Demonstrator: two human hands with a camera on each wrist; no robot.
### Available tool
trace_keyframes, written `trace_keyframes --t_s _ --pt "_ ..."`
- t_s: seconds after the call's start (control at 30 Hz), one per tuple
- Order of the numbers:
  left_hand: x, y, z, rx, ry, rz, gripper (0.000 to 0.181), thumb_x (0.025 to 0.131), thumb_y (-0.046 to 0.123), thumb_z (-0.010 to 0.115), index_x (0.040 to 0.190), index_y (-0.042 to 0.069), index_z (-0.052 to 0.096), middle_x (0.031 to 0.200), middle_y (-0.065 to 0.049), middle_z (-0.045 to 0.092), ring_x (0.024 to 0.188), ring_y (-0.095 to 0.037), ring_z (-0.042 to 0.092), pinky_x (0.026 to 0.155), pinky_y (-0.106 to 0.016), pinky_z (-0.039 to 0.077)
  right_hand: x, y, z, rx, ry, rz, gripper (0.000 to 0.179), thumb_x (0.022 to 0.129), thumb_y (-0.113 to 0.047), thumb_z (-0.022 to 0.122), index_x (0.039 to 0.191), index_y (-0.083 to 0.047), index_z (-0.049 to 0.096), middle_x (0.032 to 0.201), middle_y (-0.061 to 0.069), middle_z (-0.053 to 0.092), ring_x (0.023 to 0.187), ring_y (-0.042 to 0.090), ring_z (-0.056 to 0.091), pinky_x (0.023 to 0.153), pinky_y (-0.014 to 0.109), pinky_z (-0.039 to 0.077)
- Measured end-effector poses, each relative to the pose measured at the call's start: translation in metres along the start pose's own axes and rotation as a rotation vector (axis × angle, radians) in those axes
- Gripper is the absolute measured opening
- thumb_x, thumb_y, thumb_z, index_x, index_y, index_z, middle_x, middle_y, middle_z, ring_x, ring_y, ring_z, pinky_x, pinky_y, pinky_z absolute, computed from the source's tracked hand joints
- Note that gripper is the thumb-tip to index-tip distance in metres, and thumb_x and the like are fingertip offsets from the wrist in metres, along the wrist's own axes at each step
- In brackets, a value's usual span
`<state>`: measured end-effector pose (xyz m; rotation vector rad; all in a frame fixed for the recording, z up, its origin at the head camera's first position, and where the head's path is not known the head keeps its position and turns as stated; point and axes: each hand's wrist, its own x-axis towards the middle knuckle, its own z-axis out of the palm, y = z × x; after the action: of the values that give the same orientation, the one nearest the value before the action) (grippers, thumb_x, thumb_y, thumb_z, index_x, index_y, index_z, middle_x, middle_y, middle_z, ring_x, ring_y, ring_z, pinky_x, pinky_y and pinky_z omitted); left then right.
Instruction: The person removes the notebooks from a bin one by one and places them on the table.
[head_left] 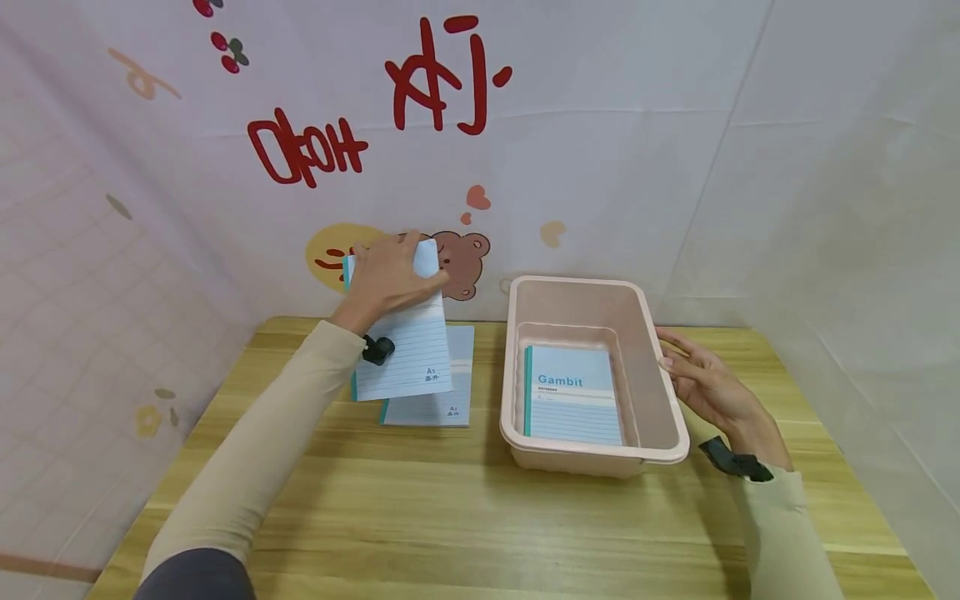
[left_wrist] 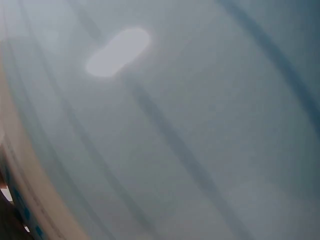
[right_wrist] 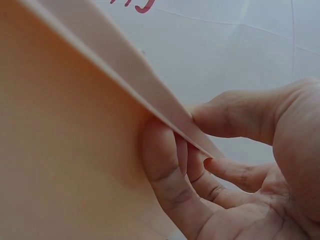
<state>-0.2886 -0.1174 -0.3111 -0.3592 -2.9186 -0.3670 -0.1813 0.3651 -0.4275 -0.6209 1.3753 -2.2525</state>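
Observation:
My left hand [head_left: 390, 273] grips the upper part of a light-blue notebook [head_left: 405, 358], holding it tilted above the table. Its lined cover [left_wrist: 210, 110] fills the left wrist view, too close to read. Below and partly behind it, another blue notebook [head_left: 459, 398] lies on the table. A pale pink plastic bin [head_left: 581, 452] stands to the right, with a "Gambit" notebook [head_left: 574, 400] flat on its bottom. At the bin's right side my right hand [head_left: 712, 396] pinches the rim [right_wrist: 150, 102], thumb on one side and fingers under the edge.
The wooden table [head_left: 420, 517] extends in front of the bin and notebooks. A white printed curtain [head_left: 600, 125] with red characters and a bear hangs directly behind the table, and more curtain flanks both sides.

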Motion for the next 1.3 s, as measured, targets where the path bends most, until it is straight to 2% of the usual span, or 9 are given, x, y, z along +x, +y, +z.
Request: trace_keyframes --t_s 0.1,0.2,0.3,0.53,0.6,0.73,0.87,1.07,1.3 --pt "-0.004 -0.014 0.005 0.008 -0.018 -0.019 0.085 0.086 0.066 0.056 0.151 0.012 0.043 0.136 -0.018 0.06 0.119 -0.037 0.054 0.109 -0.071 0.025 0.0 0.0 0.001 0.003 -0.008 -0.003 0.051 0.108 0.008 0.022 0.158 -0.001 0.015 0.145 0.009 0.057 0.119 0.019 0.068 0.093 0.03 0.058" --pt "-0.008 -0.028 0.01 0.025 -0.03 -0.035 0.085 0.086 0.066 0.056 0.149 0.009 0.045 0.137 -0.02 0.058 0.123 -0.041 0.052 0.113 -0.077 0.019 0.0 0.0 0.001 0.002 -0.003 0.0 0.051 0.108 0.007 0.023 0.157 -0.002 0.017 0.145 0.008 0.058 0.118 0.019 0.068 0.093 0.03 0.058" --pt "-0.013 -0.042 0.015 0.034 -0.037 -0.047 0.081 0.086 0.064 0.057 0.145 0.008 0.047 0.127 -0.022 0.061 0.116 -0.044 0.054 0.111 -0.075 0.023 -0.001 0.0 0.001 -0.001 0.009 0.0 0.05 0.108 0.007 0.023 0.157 -0.003 0.019 0.144 0.008 0.058 0.119 0.018 0.068 0.093 0.03 0.058" --pt "-0.025 -0.073 0.03 0.066 -0.041 -0.055 0.082 0.085 0.059 0.06 0.146 0.006 0.047 0.139 -0.026 0.057 0.124 -0.047 0.05 0.109 -0.077 0.023 -0.002 -0.001 0.002 0.005 0.02 0.004 0.05 0.108 0.007 0.023 0.157 -0.003 0.018 0.145 0.007 0.057 0.12 0.018 0.067 0.094 0.029 0.058" --pt "-0.029 -0.082 0.034 0.075 -0.054 -0.055 0.083 0.085 0.058 0.06 0.148 0.006 0.045 0.14 -0.027 0.056 0.121 -0.046 0.052 0.105 -0.074 0.027 -0.002 -0.001 0.002 -0.001 0.024 0.006 0.05 0.108 0.007 0.023 0.157 -0.003 0.018 0.146 0.006 0.057 0.12 0.018 0.067 0.094 0.029 0.058" --pt "-0.035 -0.099 0.045 0.122 -0.058 -0.032 0.084 0.085 0.059 0.062 0.147 0.004 0.047 0.134 -0.028 0.059 0.115 -0.045 0.054 0.097 -0.069 0.031 -0.002 0.0 0.002 -0.006 0.028 0.007 0.051 0.108 0.007 0.023 0.157 -0.004 0.019 0.147 0.005 0.056 0.121 0.017 0.066 0.094 0.028 0.058" --pt "-0.038 -0.115 0.059 0.172 -0.058 0.01 0.077 0.085 0.059 0.064 0.137 0.004 0.052 0.125 -0.027 0.062 0.112 -0.044 0.051 0.093 -0.067 0.031 -0.002 0.0 0.002 -0.005 0.025 0.002 0.051 0.108 0.007 0.022 0.157 -0.004 0.02 0.147 0.006 0.057 0.121 0.017 0.067 0.094 0.029 0.058" --pt "-0.043 -0.129 0.076 0.177 -0.06 0.031 0.076 0.086 0.058 0.065 0.136 0.004 0.05 0.133 -0.027 0.057 0.118 -0.044 0.048 0.095 -0.072 0.03 -0.002 0.001 0.0 -0.004 0.017 0.0 0.05 0.108 0.008 0.021 0.157 -0.002 0.019 0.146 0.008 0.056 0.12 0.018 0.067 0.094 0.029 0.058" --pt "-0.039 -0.137 0.092 0.174 -0.091 0.01 0.08 0.085 0.063 0.065 0.136 0.003 0.049 0.139 -0.028 0.05 0.127 -0.045 0.039 0.101 -0.076 0.026 -0.002 0.002 -0.001 -0.02 0.031 0.003 0.05 0.108 0.007 0.023 0.157 -0.003 0.019 0.147 0.007 0.055 0.121 0.017 0.066 0.095 0.029 0.057"
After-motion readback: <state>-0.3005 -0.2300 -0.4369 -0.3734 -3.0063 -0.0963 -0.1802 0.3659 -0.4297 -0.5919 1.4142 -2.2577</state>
